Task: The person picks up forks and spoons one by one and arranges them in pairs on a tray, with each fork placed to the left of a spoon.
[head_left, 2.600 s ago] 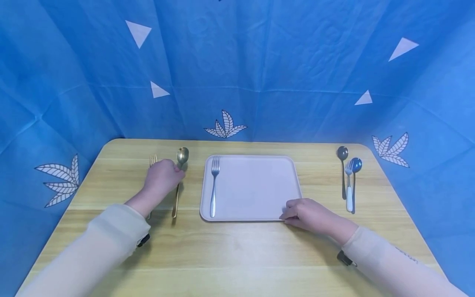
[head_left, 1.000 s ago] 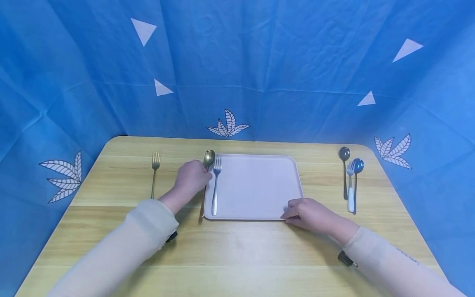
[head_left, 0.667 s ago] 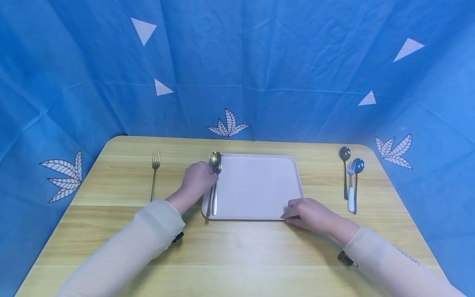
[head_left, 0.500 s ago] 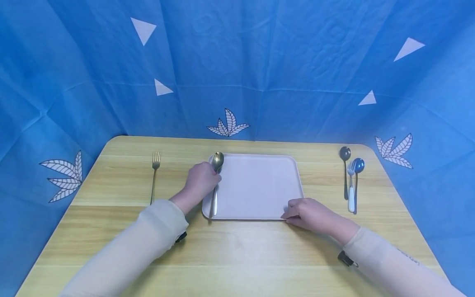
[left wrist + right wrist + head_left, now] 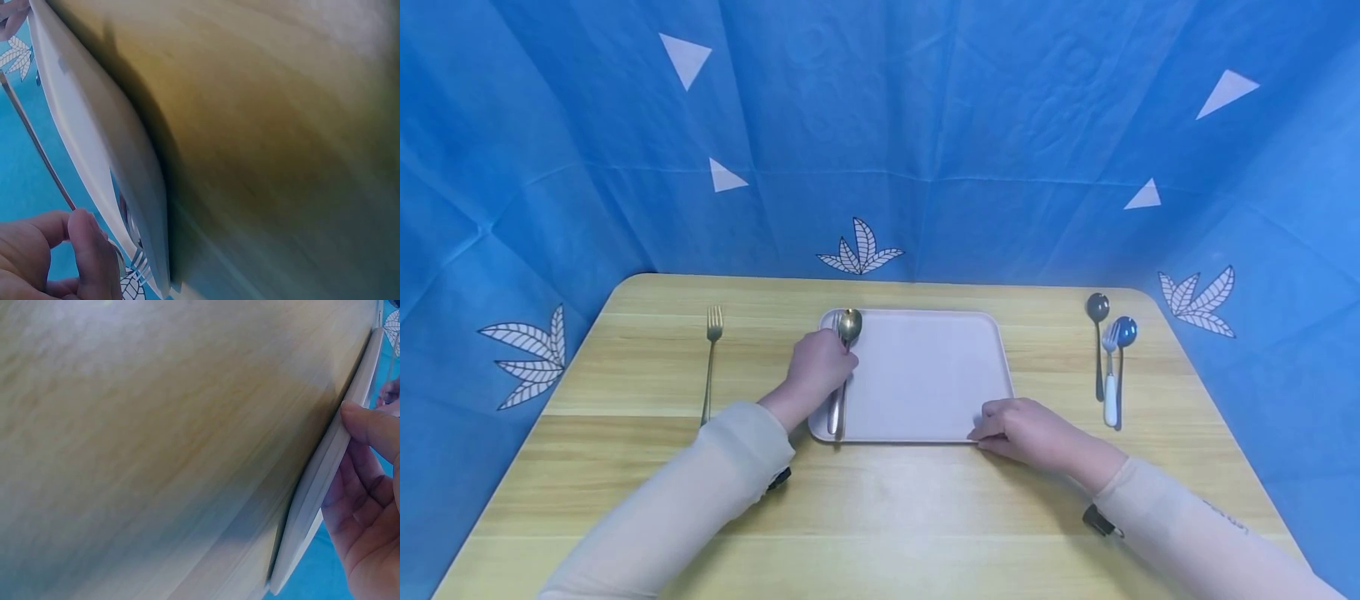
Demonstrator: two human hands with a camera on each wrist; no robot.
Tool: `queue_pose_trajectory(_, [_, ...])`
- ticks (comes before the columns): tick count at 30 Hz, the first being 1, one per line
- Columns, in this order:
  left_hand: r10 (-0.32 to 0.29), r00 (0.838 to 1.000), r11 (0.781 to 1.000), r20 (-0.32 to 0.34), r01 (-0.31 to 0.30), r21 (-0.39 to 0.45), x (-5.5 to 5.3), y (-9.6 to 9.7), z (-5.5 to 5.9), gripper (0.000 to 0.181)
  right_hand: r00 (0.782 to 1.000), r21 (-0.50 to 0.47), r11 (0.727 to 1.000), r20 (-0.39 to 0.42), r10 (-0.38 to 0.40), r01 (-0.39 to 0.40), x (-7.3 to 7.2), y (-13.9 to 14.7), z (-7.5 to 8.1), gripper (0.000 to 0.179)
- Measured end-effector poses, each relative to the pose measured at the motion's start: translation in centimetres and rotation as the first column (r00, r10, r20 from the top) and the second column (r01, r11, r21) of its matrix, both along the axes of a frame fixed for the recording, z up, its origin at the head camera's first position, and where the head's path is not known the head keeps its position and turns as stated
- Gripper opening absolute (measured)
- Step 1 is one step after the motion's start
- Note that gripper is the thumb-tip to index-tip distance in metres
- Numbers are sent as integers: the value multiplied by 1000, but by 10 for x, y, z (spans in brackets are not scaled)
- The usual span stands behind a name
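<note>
My left hand [image 5: 822,364] pinches a gold spoon [image 5: 850,323] by its handle, over the left end of the pale, shallow tray [image 5: 925,375]. In the left wrist view the spoon handle [image 5: 39,147] slants up from between thumb and fingers, raised above the tray. A silver fork [image 5: 832,414] lies lengthwise in the tray at the left, its middle hidden behind the left hand. At the near right corner my right hand [image 5: 1022,431] grips the tray's edge. The right wrist view shows its thumb [image 5: 369,427] on the outer rim and its fingers on the inner side.
A gold fork [image 5: 711,358] lies on the wooden table [image 5: 887,517] left of the tray, its handle end behind the left sleeve. At the right lie a dark spoon [image 5: 1097,309], a white-handled fork [image 5: 1110,400] and a blue spoon [image 5: 1126,331]. Blue cloth [image 5: 925,125] hangs behind.
My left hand has carried the gold spoon rightward from beside the gold fork, across the tray's left edge and past the silver fork. The right hand stays at the tray corner.
</note>
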State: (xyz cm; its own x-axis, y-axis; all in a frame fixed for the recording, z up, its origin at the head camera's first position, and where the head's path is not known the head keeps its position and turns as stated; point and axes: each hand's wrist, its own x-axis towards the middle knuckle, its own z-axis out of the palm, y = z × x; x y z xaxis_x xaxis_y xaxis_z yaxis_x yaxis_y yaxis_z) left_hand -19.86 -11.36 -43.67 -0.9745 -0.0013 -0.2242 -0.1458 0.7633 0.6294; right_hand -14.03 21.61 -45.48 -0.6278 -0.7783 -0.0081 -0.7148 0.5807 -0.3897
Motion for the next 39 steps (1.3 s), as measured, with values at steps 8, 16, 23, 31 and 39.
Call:
queue_pose_trajectory(8, [9,1000,1000,4,-9,-28,-1,3,0,32,1000,8,1000,-4,-6,6,0,-1,2,15])
queue_pose_trajectory(16, [2,1000,999,-15,-3,-43,-5,4,-2,33,1000,11,1000,4,-9,9,0,-1,3,14])
queue_pose_trajectory(23, [4,999,999,-32,-5,-50,-7,6,-4,32,1000,8,1000,9,-9,9,0,-1,2,14])
queue_pose_trajectory(31, [1,999,999,-36,-3,-55,-9,7,-6,31,1000,4,1000,10,-9,9,1,-1,1,14])
queue_pose_trajectory(39, [-9,998,998,-63,5,-60,-8,8,-7,32,1000,0,1000,12,-8,8,1,-1,2,14])
